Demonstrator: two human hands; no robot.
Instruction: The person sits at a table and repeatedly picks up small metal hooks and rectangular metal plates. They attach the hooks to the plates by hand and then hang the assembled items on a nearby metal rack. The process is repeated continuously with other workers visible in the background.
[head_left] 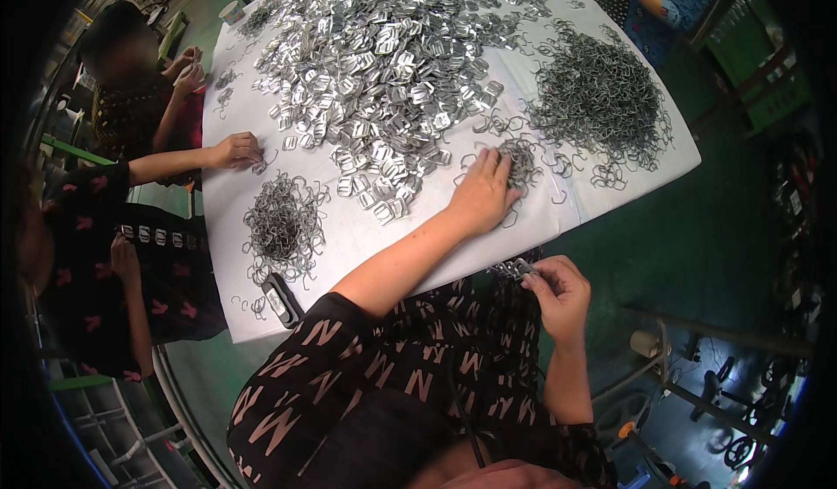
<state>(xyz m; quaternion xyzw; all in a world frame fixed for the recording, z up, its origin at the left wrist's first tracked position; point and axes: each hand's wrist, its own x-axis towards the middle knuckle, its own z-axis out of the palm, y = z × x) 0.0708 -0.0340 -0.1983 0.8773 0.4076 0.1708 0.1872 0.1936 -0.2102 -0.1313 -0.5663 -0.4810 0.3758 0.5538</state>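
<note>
My left hand (484, 194) lies palm down on the white tabletop, fingers stretched out. Its fingertips touch the edge of a small heap of bent wire hooks (521, 163). Just past the table's front edge, my right hand (562, 295) pinches a short bunch of shiny metal pieces (513, 268) between thumb and fingers. These look like flat buckles with wire hooks, though their exact joining is too small to make out. Beyond my left hand spreads a big pile of flat silver slotted buckles (384, 79).
Larger heaps of wire hooks sit at the right (602, 97) and left (283, 219). A black-and-silver tool (282, 301) lies at the near left edge. Co-workers sit along the left side, one with a hand (238, 151) on the table and a strip of buckles (161, 235); another person is far right.
</note>
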